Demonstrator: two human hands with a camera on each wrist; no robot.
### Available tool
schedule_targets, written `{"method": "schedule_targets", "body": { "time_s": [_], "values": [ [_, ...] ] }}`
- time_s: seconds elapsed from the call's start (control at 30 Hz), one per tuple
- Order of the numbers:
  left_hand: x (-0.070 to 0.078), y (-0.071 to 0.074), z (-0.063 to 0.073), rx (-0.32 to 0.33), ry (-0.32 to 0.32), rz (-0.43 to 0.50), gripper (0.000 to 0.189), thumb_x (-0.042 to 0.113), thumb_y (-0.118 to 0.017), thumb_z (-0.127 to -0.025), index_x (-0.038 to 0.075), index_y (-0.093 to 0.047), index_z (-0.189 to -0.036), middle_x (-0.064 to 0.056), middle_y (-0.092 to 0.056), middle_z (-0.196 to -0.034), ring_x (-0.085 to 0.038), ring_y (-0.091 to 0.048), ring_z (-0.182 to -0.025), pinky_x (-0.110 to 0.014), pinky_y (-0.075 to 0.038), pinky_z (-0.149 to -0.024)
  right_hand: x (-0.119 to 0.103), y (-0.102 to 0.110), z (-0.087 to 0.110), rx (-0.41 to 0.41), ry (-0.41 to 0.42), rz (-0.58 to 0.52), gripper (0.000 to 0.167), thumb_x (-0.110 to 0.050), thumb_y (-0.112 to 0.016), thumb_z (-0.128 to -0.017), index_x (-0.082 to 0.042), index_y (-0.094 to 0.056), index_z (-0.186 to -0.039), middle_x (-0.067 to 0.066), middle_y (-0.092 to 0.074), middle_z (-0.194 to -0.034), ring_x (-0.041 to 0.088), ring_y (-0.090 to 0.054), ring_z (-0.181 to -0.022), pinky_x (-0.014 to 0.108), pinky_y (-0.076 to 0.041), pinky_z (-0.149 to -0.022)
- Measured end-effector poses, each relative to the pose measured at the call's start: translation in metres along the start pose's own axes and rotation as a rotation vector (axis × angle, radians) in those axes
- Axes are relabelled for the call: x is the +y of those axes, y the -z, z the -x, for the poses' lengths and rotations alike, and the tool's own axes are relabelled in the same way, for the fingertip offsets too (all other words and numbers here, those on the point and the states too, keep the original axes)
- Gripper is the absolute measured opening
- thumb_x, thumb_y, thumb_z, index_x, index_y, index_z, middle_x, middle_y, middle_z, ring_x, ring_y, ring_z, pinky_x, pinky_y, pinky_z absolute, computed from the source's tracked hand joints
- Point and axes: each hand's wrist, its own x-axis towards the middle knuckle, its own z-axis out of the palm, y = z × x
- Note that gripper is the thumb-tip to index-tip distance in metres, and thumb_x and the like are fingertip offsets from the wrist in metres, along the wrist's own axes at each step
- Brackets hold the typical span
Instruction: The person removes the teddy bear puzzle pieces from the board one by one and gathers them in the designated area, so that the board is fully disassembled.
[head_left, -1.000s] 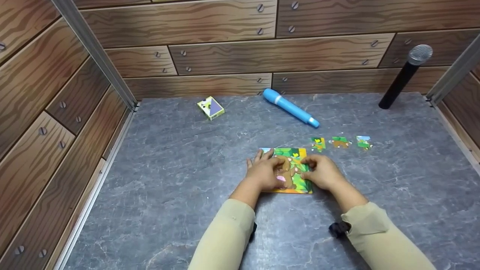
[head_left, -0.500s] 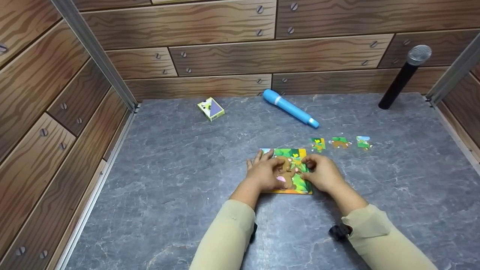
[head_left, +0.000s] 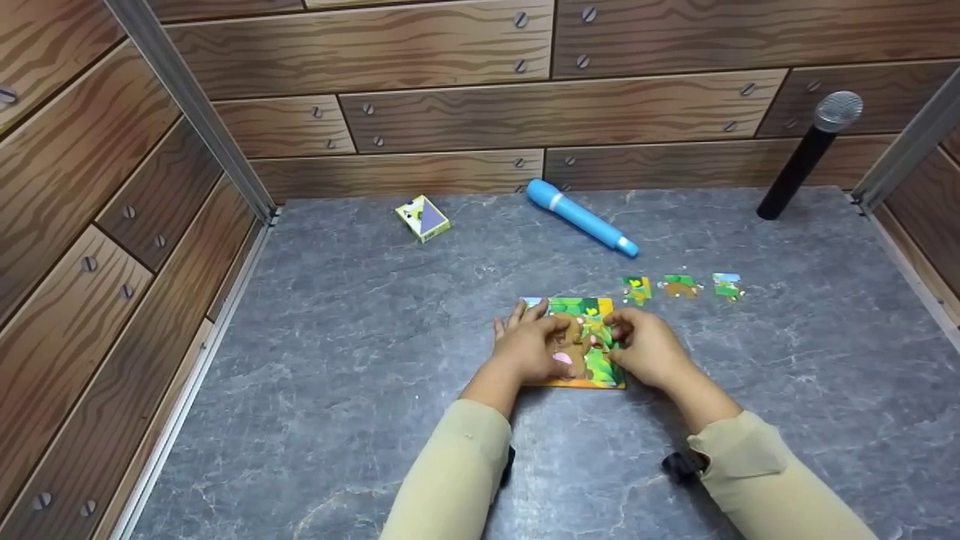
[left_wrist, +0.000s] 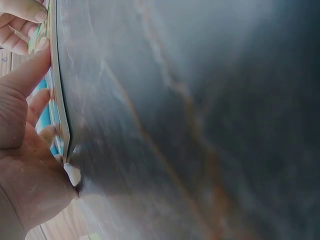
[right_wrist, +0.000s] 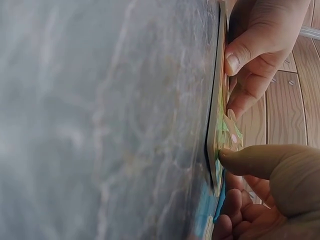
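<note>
A puzzle board (head_left: pixel 598 367) with a brown animal on green lies flat on the grey tabletop. My left hand (head_left: pixel 525 347) rests across its left half with fingers spread, and the thumb presses on the picture. At the board's right edge my right hand (head_left: pixel 647 346) pinches a puzzle piece (right_wrist: pixel 233 133) between thumb and fingers. In the right wrist view that piece stands tilted up from the board, and its lower part is hidden by the thumb. The left wrist view catches the board edge-on beside the left palm (left_wrist: pixel 30 180).
Behind the board, to the right, lie three loose puzzle pieces (head_left: pixel 680 285). A blue marker-shaped stick (head_left: pixel 581 217) and a small card box (head_left: pixel 423 218) lie farther back. A black microphone (head_left: pixel 806 157) stands at the back right. Wood-patterned walls (head_left: pixel 450 112) enclose the tabletop.
The right thumb has drawn back slightly to the right, and the piece by the right fingers has shifted a little. The left hand has stayed on the board.
</note>
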Motion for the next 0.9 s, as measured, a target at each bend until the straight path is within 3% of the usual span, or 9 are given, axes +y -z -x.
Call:
{"method": "schedule_targets", "body": {
  "time_s": [0.27,0.7,0.9],
  "values": [
    [-0.001,-0.001,-0.001,-0.007,-0.004,-0.017,0.078,0.05,-0.09,-0.082,0.033,-0.06,-0.152,0.005,-0.024,-0.175,-0.03,-0.006,-0.164,-0.067,0.0,-0.127,0.001,-0.001,0.0,0.0,0.011,-0.018,0.049,0.01,-0.073,-0.074,0.01,-0.066,-0.123,0.011,-0.066,-0.096,0.026,-0.061,-0.086,0.039,-0.052,-0.075],
    [-0.002,-0.001,0.0,-0.003,-0.01,-0.002,0.077,0.048,-0.09,-0.083,0.032,-0.06,-0.152,0.005,-0.024,-0.175,-0.029,-0.004,-0.164,-0.066,0.001,-0.127,0.002,0.005,0.0,-0.005,0.009,0.005,0.05,0.004,-0.072,-0.08,0.011,-0.064,-0.128,0.011,-0.066,-0.099,0.024,-0.059,-0.086,0.036,-0.051,-0.074],
    [-0.002,-0.002,0.001,0.001,-0.017,0.006,0.077,0.048,-0.09,-0.083,0.032,-0.06,-0.152,0.004,-0.024,-0.175,-0.03,-0.005,-0.164,-0.066,0.001,-0.127,0.01,0.022,0.0,0.058,0.091,-0.038,0.05,0.006,-0.071,-0.079,0.013,-0.065,-0.128,0.015,-0.069,-0.101,0.024,-0.061,-0.088,0.028,-0.053,-0.075]
  ]
}}
